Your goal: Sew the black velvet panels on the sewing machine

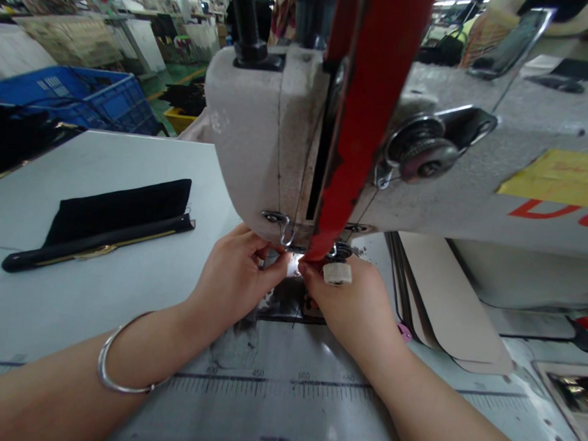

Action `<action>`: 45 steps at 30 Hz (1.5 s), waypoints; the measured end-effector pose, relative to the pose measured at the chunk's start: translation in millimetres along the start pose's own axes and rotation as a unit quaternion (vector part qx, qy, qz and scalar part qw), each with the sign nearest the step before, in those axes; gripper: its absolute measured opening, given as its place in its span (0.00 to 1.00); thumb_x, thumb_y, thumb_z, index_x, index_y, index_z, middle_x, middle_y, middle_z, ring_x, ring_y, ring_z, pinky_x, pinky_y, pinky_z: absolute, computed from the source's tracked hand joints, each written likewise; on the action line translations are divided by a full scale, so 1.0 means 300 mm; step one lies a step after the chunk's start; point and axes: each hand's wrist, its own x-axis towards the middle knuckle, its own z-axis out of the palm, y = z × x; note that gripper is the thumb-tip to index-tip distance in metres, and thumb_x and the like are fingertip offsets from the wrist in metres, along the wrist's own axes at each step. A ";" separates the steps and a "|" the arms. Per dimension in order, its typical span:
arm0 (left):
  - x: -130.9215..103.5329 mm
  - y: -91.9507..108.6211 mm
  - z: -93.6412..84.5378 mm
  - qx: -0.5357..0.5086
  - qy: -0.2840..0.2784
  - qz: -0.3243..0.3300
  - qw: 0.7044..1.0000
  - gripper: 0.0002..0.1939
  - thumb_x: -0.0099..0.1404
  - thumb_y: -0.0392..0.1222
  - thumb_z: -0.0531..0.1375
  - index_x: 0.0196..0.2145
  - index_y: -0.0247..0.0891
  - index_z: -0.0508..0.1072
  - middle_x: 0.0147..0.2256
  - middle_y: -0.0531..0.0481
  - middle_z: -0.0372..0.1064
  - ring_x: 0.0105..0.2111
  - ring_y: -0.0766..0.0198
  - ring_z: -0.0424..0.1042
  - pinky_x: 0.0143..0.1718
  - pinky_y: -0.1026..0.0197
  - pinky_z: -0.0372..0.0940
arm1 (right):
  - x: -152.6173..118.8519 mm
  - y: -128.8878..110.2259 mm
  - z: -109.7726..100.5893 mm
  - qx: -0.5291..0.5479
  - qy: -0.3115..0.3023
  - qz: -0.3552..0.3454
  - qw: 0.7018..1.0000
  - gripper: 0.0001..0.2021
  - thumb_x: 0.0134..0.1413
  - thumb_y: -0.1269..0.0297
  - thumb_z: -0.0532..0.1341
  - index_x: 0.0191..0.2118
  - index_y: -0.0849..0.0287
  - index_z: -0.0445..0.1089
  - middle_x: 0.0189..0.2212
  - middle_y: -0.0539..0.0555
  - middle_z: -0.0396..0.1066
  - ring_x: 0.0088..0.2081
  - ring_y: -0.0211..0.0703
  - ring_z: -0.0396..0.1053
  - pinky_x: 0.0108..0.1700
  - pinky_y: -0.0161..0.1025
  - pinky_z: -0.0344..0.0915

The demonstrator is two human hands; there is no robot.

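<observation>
Item one: a sewing machine [244, 134], pale and worn, standing on the white table [41, 313] before us, with a red strip [372, 100] running down its front and yellow tape [559, 177] on its arm.

Item two: our left hand [233, 270], thumb and fingers bent in beneath the machine head, just left of the lit needle area; a silver bracelet [101, 363] circles the wrist.

Item three: our right hand [356, 301], thumb tip at the lower end of the red strip, facing the left. The fingertips of both hands are small and partly covered, so we cannot tell whether they are closed or pinch anything.

Item four: a black fabric piece [123, 213] with a gold-lined edge, flat on the table, left of the machine.

Item five: grey-beige panels [446, 299], overlapping, right of our right hand.

Item six: a printed ruler scale [238, 385] along the near table.

Item seven: a blue crate [114, 105], beyond the table at left.
</observation>
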 end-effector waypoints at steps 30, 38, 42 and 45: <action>0.004 0.009 -0.001 -0.021 -0.003 -0.012 1.000 0.04 0.60 0.37 0.60 0.27 0.38 0.73 0.25 0.52 0.68 0.28 0.62 0.69 0.30 0.62 0.64 | 0.042 0.004 0.036 0.101 -0.017 0.017 0.995 0.06 0.50 0.63 0.62 0.26 0.59 0.70 0.23 0.51 0.71 0.23 0.37 0.64 0.24 0.34 0.53; -0.021 -0.009 -0.049 -0.008 0.031 0.073 0.997 0.04 0.62 0.38 0.60 0.35 0.37 0.75 0.38 0.47 0.73 0.40 0.57 0.72 0.43 0.56 0.67 | 0.039 -0.009 0.013 0.130 -0.029 0.068 0.989 0.07 0.48 0.63 0.62 0.25 0.59 0.69 0.18 0.48 0.67 0.22 0.38 0.65 0.23 0.33 0.55; -0.080 0.014 -0.098 -0.086 0.017 0.214 0.973 0.10 0.63 0.29 0.57 0.41 0.38 0.71 0.42 0.45 0.72 0.43 0.59 0.72 0.46 0.57 0.68 | -0.030 -0.036 -0.046 0.217 -0.127 0.151 0.956 0.03 0.44 0.66 0.61 0.25 0.58 0.66 0.16 0.43 0.61 0.16 0.33 0.59 0.18 0.31 0.54; -0.097 0.037 -0.085 -0.158 -0.122 0.210 0.957 0.16 0.65 0.33 0.58 0.50 0.39 0.68 0.43 0.46 0.73 0.36 0.64 0.73 0.38 0.63 0.70 | -0.085 -0.055 -0.075 0.269 -0.139 0.150 0.941 0.02 0.44 0.67 0.61 0.25 0.57 0.67 0.19 0.43 0.63 0.17 0.31 0.57 0.18 0.30 0.56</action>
